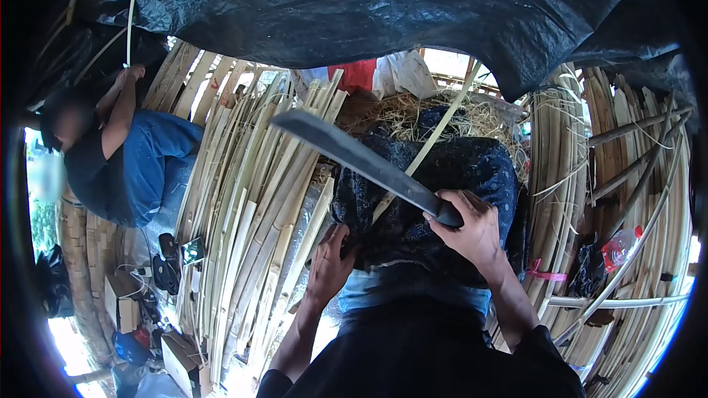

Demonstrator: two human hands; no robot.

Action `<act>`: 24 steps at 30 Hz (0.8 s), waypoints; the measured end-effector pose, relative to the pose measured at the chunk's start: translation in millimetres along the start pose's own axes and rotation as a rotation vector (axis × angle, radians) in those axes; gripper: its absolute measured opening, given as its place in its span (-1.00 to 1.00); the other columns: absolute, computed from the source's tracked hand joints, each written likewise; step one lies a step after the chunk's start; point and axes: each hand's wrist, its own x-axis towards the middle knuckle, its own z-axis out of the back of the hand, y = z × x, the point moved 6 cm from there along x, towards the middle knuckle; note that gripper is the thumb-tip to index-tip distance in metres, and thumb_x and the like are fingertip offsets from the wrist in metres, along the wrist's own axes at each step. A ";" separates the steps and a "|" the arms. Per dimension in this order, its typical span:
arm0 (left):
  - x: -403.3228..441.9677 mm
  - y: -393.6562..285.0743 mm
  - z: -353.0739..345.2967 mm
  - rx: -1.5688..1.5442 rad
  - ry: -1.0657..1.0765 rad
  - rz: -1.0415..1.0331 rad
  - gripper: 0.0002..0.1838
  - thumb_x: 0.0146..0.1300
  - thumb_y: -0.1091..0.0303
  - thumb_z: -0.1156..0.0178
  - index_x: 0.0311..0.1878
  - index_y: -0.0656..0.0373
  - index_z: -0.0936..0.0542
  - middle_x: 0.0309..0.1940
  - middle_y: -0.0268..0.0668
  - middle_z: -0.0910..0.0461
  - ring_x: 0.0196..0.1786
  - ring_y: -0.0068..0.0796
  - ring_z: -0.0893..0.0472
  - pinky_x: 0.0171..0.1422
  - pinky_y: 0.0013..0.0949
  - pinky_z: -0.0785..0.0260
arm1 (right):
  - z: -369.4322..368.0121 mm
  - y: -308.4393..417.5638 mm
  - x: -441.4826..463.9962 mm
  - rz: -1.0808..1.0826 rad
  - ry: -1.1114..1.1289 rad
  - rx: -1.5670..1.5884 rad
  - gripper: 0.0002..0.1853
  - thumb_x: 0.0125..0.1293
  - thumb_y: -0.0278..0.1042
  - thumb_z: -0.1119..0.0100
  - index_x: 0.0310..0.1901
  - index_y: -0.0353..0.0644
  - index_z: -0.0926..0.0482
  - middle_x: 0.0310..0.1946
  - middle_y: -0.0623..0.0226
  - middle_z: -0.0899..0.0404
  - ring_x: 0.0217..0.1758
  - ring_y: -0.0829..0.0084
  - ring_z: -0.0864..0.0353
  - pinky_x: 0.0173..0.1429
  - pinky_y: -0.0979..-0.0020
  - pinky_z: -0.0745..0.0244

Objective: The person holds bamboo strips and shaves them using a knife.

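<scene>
Machete (350,158): centre of frame, tip to upper left, crossing in front of a pale strip (447,125). Handling, as judged: a firm wrist and a steadied strip serve best, edge kept well clear of the left hand (330,264) and the dark cloth (472,166) on the lap. Right hand (473,222): right of centre, wrapped around the handle, forearm rising from lower right. Left hand: below centre, fingers curled, forearm from lower left; any grip, cannot tell.
</scene>
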 end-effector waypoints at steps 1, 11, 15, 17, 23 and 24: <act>1.2 2.4 -3.9 -0.049 0.094 0.094 -0.45 0.19 0.52 -0.38 0.23 0.29 -0.40 0.01 0.08 -0.59 0.01 0.14 -0.61 0.06 -0.03 -0.46 | -1.6 -0.2 3.8 0.002 0.007 -0.003 -0.71 0.15 -0.27 -0.48 -0.14 -0.14 -0.64 -0.39 0.25 -0.72 -0.43 0.18 -0.75 -0.31 0.30 -0.64; 5.9 -6.7 -9.4 0.086 0.308 0.407 -0.65 0.40 0.40 -0.10 0.15 0.38 -0.38 -0.23 0.23 -0.62 -0.08 0.30 -0.62 0.03 0.14 -0.44 | -35.3 -29.2 -15.7 -0.253 0.326 -0.055 -0.70 0.16 -0.03 -0.44 -0.32 -0.09 -0.67 -0.62 0.23 -0.63 -0.49 0.14 -0.71 -0.31 0.24 -0.61; 22.4 -7.9 -0.7 0.076 0.329 0.223 -0.81 0.40 0.47 -0.09 -0.05 0.40 -0.54 -0.29 0.23 -0.63 -0.16 0.27 -0.63 -0.04 0.13 -0.44 | -19.4 -26.8 -12.4 -0.388 0.365 0.088 -0.74 0.16 -0.16 -0.48 -0.21 -0.10 -0.69 -0.54 0.18 -0.63 -0.48 0.16 -0.69 -0.28 0.25 -0.59; 30.4 -3.2 3.2 0.016 0.363 0.170 -0.81 0.40 0.46 -0.10 -0.05 0.39 -0.54 -0.32 0.23 -0.62 -0.17 0.27 -0.63 -0.06 0.12 -0.45 | -15.5 -35.1 -14.6 -0.441 0.385 0.141 -0.72 0.16 -0.27 -0.49 -0.11 -0.09 -0.70 -0.44 0.18 -0.66 -0.43 0.19 -0.70 -0.25 0.26 -0.58; 28.0 22.9 -9.1 -0.067 0.535 0.165 -0.75 0.43 0.41 -0.12 0.05 0.37 -0.51 -0.35 0.22 -0.62 -0.19 0.28 -0.64 -0.09 0.07 -0.47 | -22.0 -54.8 -41.4 -0.392 0.524 0.165 -0.35 0.12 -0.61 -0.43 0.27 0.08 -0.57 0.00 0.22 -0.50 -0.10 0.28 -0.59 -0.12 0.32 -0.54; 29.6 25.0 -11.1 -0.126 0.499 0.113 -0.74 0.43 0.41 -0.12 0.08 0.37 -0.50 -0.34 0.22 -0.63 -0.18 0.26 -0.65 -0.10 0.07 -0.47 | -22.7 -53.6 -44.2 -0.424 0.521 0.196 -0.39 0.14 -0.58 -0.43 0.25 0.08 -0.58 -0.03 0.21 -0.52 -0.11 0.28 -0.60 -0.13 0.32 -0.54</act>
